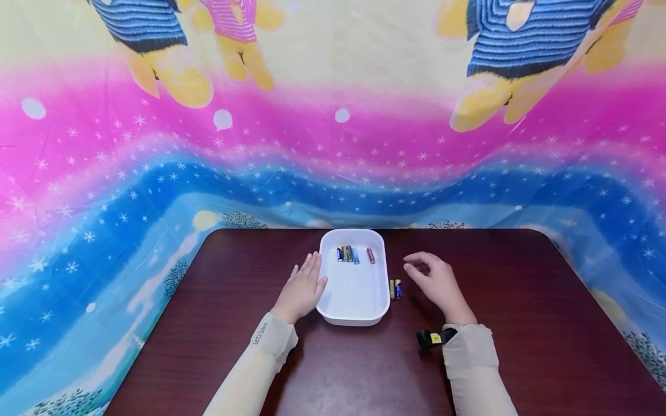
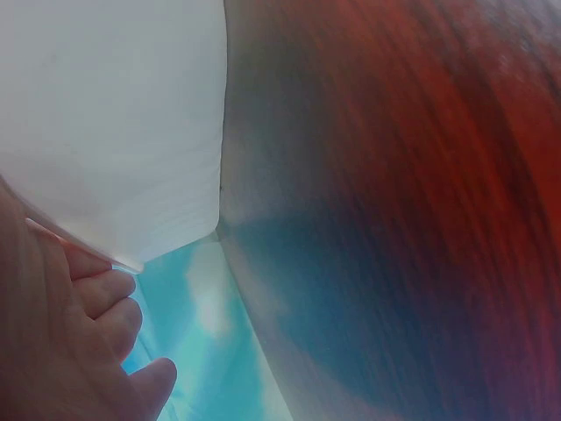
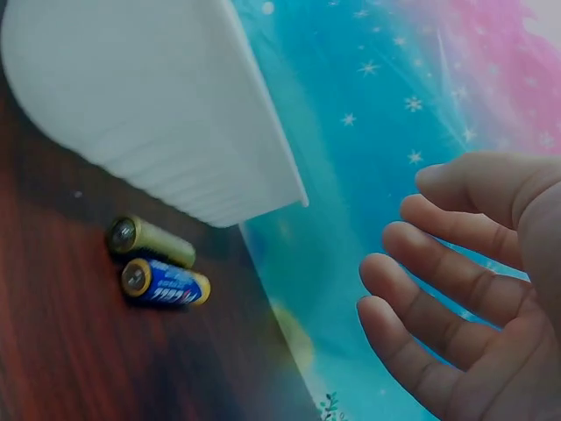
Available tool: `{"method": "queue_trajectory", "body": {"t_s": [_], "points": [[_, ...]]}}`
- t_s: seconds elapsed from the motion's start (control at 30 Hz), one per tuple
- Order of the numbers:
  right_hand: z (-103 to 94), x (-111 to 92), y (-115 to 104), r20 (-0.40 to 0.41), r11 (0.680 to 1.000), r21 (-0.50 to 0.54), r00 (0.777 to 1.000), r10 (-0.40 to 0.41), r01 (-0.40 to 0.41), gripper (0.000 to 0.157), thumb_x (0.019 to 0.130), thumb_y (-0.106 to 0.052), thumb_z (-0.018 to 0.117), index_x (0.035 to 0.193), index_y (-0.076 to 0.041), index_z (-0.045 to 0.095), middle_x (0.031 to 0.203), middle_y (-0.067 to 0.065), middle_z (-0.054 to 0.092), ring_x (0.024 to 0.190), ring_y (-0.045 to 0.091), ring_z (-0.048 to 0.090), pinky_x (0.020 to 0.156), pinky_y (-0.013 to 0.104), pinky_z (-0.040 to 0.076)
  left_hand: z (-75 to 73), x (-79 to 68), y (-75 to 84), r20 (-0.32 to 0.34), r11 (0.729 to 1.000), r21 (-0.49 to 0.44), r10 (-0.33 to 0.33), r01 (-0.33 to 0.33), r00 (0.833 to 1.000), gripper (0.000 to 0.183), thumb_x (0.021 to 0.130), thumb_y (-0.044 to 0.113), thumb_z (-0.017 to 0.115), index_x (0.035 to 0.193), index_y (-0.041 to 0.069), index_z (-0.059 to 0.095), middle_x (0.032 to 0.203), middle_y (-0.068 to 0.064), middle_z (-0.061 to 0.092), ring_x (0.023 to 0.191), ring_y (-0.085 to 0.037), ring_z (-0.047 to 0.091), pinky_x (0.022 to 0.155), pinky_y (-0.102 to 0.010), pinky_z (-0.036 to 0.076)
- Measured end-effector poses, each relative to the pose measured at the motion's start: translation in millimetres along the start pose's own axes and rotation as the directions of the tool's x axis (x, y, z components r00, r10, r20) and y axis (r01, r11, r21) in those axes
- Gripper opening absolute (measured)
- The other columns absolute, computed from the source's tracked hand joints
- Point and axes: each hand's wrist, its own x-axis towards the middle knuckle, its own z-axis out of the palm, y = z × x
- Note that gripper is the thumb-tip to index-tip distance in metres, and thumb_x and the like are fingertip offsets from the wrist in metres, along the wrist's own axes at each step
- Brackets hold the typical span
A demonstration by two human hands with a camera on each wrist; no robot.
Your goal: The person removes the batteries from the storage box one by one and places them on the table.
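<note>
Loosely bent and empty, the right grip (image 1: 436, 284) is hovering near a gold cylindrical battery (image 3: 162, 246) and a blue-yellow cylindrical battery (image 3: 168, 283), lying beside an oblong white plastic tray (image 1: 351, 297); the left grip (image 1: 300, 289), straight-fingered, is touching its side. Five cylindrical batteries (image 1: 350, 254) are lying inside.

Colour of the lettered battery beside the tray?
Battery: blue, gold ends; clearest in right wrist view.

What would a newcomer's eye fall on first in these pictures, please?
Probably the bright pink-and-blue backdrop behind the dark table. Next, the white tray holding five batteries, the left hand against its left side. Two more batteries lie just right of it, near the empty right hand.
</note>
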Motion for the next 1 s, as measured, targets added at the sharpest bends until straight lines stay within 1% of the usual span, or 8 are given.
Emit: {"method": "queue_trajectory", "body": {"t_s": [0.2, 0.4, 0.5, 0.7, 0.87, 1.0], "points": [[-0.6, 8, -9, -0.032, 1.000, 0.012, 1.000, 0.001, 0.000, 0.025, 0.091, -0.032, 0.062, 0.108, -0.015, 0.067, 0.098, 0.003, 0.066, 0.087, 0.019, 0.061, 0.078, 0.040, 0.051, 0.1, -0.2, -0.2, 0.009, 1.000, 0.007, -0.008, 0.008, 1.000, 0.062, 0.101, 0.042, 0.028, 0.151, 0.006, 0.014, 0.156, -0.006, 0.014, 0.143, -0.019, 0.008, 0.113, -0.047, 0.015], [2.5, 18, -19, -0.032, 0.999, 0.035, 0.999, -0.011, 0.013, 0.022, 0.091, -0.029, 0.062, 0.107, -0.014, 0.068, 0.096, 0.003, 0.066, 0.085, 0.019, 0.061, 0.075, 0.039, 0.051, 0.0, 0.2, -0.8, 0.011, 1.000, 0.010, -0.003, 0.002, 1.000, 0.062, 0.101, 0.041, 0.028, 0.151, 0.006, 0.013, 0.156, -0.006, 0.013, 0.143, -0.019, 0.008, 0.113, -0.047, 0.016], [5.3, 23, -23, -0.027, 0.999, 0.040, 1.000, -0.015, 0.016, 0.023, 0.091, -0.029, 0.062, 0.107, -0.014, 0.068, 0.096, 0.003, 0.067, 0.084, 0.019, 0.061, 0.074, 0.038, 0.051, -0.3, -0.1, -0.7, 0.011, 1.000, 0.007, -0.002, 0.002, 1.000, 0.063, 0.101, 0.042, 0.028, 0.151, 0.006, 0.013, 0.156, -0.006, 0.013, 0.143, -0.020, 0.009, 0.113, -0.047, 0.016], [10.7, 32, -29, -0.005, 0.997, 0.074, 1.000, 0.008, -0.007, 0.025, 0.091, -0.029, 0.063, 0.108, -0.012, 0.068, 0.098, 0.003, 0.068, 0.084, 0.019, 0.061, 0.071, 0.036, 0.051, 0.3, -0.3, -0.4, 0.007, 1.000, 0.005, 0.002, -0.002, 1.000, 0.062, 0.101, 0.042, 0.027, 0.151, 0.006, 0.013, 0.156, -0.007, 0.015, 0.143, -0.020, 0.009, 0.113, -0.047, 0.016], [14.5, 40, -35, 0.013, 0.994, 0.109, 1.000, 0.023, -0.024, 0.025, 0.091, -0.029, 0.062, 0.108, -0.012, 0.068, 0.099, 0.003, 0.067, 0.086, 0.020, 0.060, 0.074, 0.039, 0.051, 0.3, -0.5, 0.1, 0.007, 1.000, 0.007, -0.001, 0.001, 1.000, 0.062, 0.101, 0.042, 0.028, 0.151, 0.006, 0.014, 0.156, -0.006, 0.015, 0.143, -0.020, 0.009, 0.113, -0.047, 0.015], [18.4, 48, -40, 0.029, 0.991, 0.127, 0.999, 0.035, -0.038, 0.024, 0.091, -0.030, 0.062, 0.107, -0.012, 0.068, 0.099, 0.004, 0.066, 0.086, 0.020, 0.060, 0.073, 0.038, 0.051, 0.1, -0.2, 0.6, 0.003, 1.000, 0.013, 0.002, -0.002, 1.000, 0.062, 0.101, 0.041, 0.029, 0.150, 0.006, 0.014, 0.156, -0.006, 0.015, 0.143, -0.020, 0.010, 0.113, -0.047, 0.015]]}}
